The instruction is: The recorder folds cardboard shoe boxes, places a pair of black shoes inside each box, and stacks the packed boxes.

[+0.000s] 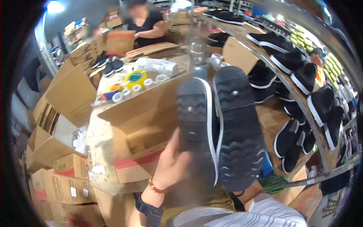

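Note:
A pair of black slip-on shoes (240,128) with white edging is held up in front of me, toes upward, patterned black soles facing me. My right hand (250,191) is at their lower end, closed on them; its fingers are mostly hidden behind the soles. Beside the left shoe's edge is my left hand (172,162), one digit stretched upward and the others blurred. It looks open, and whether it touches the shoe is unclear. An open cardboard box (140,166) with a red band lies on the table, left of the shoes.
Shelves (314,128) on the right carry several black shoes. Tape rolls (136,80), a plastic-wrapped bundle (155,66) and another pair of shoes (112,65) sit farther back. Cartons (66,187) are stacked at left. Across the table, a person (149,28) handles a box.

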A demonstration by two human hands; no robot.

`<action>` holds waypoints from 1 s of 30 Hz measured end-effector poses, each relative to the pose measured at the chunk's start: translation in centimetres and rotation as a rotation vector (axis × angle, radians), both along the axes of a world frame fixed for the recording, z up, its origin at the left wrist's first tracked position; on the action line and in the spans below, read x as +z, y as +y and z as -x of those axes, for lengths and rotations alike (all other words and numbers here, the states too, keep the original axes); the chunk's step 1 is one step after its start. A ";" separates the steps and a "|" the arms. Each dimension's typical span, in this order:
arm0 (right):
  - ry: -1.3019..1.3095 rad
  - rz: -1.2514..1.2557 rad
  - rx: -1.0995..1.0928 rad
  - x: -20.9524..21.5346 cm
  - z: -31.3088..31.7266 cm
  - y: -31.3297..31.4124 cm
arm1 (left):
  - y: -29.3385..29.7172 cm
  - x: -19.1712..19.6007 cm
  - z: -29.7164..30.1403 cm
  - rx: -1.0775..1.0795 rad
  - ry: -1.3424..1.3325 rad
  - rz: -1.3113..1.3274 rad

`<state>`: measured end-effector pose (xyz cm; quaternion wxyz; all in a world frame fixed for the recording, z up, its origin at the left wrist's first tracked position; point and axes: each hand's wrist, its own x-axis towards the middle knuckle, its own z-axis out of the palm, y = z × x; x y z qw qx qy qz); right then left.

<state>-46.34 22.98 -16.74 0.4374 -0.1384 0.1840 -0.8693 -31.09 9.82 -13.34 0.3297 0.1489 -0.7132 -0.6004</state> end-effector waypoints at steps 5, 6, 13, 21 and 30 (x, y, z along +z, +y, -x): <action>0.311 -0.208 -0.303 2.5 -1.0 -2.3 | -7.2 4.5 -2.5 0.395 0.100 0.807; 0.327 -0.150 -0.288 1.8 0.7 -2.4 | -8.2 3.4 -2.4 0.395 0.040 0.959; 1.971 -0.175 -0.766 5.8 0.9 -12.2 | -10.2 -4.6 -3.9 0.198 -0.270 1.116; 1.483 -0.798 -0.636 -0.1 10.1 -12.9 | -18.2 -3.3 -8.0 0.628 -0.212 0.553; 1.319 -0.786 -0.327 -3.5 13.9 -13.2 | -18.0 -6.0 -7.5 0.605 -0.128 0.793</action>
